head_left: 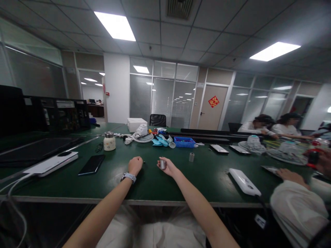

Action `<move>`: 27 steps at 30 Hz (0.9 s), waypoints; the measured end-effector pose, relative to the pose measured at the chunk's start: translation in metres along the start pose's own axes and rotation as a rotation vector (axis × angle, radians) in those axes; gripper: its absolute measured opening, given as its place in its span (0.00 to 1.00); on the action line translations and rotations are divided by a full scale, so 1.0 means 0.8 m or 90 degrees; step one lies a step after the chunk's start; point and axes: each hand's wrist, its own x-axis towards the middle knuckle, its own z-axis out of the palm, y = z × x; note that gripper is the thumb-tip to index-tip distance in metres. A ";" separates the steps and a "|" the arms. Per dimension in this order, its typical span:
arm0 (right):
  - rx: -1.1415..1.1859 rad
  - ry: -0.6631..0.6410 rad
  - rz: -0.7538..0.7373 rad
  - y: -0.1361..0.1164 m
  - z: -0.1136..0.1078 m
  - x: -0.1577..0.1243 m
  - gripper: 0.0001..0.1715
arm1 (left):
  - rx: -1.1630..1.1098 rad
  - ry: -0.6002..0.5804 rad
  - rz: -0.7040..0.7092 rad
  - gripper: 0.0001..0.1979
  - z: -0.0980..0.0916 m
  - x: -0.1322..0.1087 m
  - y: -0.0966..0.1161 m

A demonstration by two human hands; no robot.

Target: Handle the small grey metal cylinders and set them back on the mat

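Observation:
My right hand [168, 166] is wrapped round a small silver metal cylinder [162, 164], perhaps a motor casing, just above the green table [155, 189]. To its left, my left hand [135, 166], with a watch on the wrist, is curled closed over the tabletop. Whatever lies inside those fingers, if anything, is hidden. Close to its knuckles is a tiny dark piece [144, 162], too small to name. A second small metal cylinder [191, 157] stands upright on the table, right of my right hand and apart from it.
Beyond my hands are a blue basket [184, 142], light-blue fan blades [161, 141], and a white fan part [142, 136]. A cream jar [109, 142] and black phone [91, 164] lie left. At right are a white power strip [244, 182] and a co-worker's sleeve [297, 206].

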 end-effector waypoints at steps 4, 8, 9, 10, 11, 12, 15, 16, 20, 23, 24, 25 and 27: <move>0.017 -0.019 -0.026 0.006 -0.005 0.002 0.04 | 0.028 0.004 0.019 0.20 0.001 0.002 -0.003; 0.035 -0.026 -0.078 0.012 -0.010 -0.001 0.05 | 0.049 -0.026 0.043 0.19 0.002 0.004 -0.005; 0.038 -0.025 -0.097 0.014 -0.012 -0.003 0.06 | 0.053 -0.031 0.052 0.19 0.001 0.003 -0.005; 0.039 -0.022 -0.116 0.016 -0.012 -0.006 0.07 | 0.057 -0.034 0.061 0.19 0.001 0.001 -0.005; 0.039 -0.018 -0.132 0.018 -0.013 -0.010 0.08 | 0.060 -0.035 0.070 0.19 0.000 0.000 -0.005; 0.038 -0.013 -0.146 0.019 -0.013 -0.013 0.09 | 0.063 -0.035 0.077 0.19 -0.001 -0.002 -0.004; 0.036 -0.003 -0.163 0.023 -0.014 -0.023 0.10 | 0.068 -0.035 0.091 0.19 -0.003 -0.007 -0.004; 0.037 -0.001 -0.164 0.023 -0.014 -0.025 0.09 | 0.068 -0.036 0.094 0.19 -0.003 -0.007 -0.004; 0.053 0.000 -0.163 0.022 -0.013 -0.028 0.08 | 0.068 -0.038 0.102 0.20 0.001 -0.004 -0.007; 0.062 0.005 -0.160 0.021 -0.013 -0.027 0.09 | 0.072 -0.041 0.109 0.20 0.003 -0.002 -0.008; 0.062 0.008 -0.160 0.021 -0.013 -0.026 0.09 | 0.073 -0.042 0.112 0.19 0.003 -0.001 -0.008; 0.059 0.012 -0.164 0.022 -0.013 -0.024 0.10 | 0.074 -0.041 0.113 0.19 0.003 -0.002 -0.007; 0.046 0.022 -0.180 0.024 -0.014 -0.019 0.11 | 0.074 -0.039 0.114 0.19 0.002 -0.003 -0.007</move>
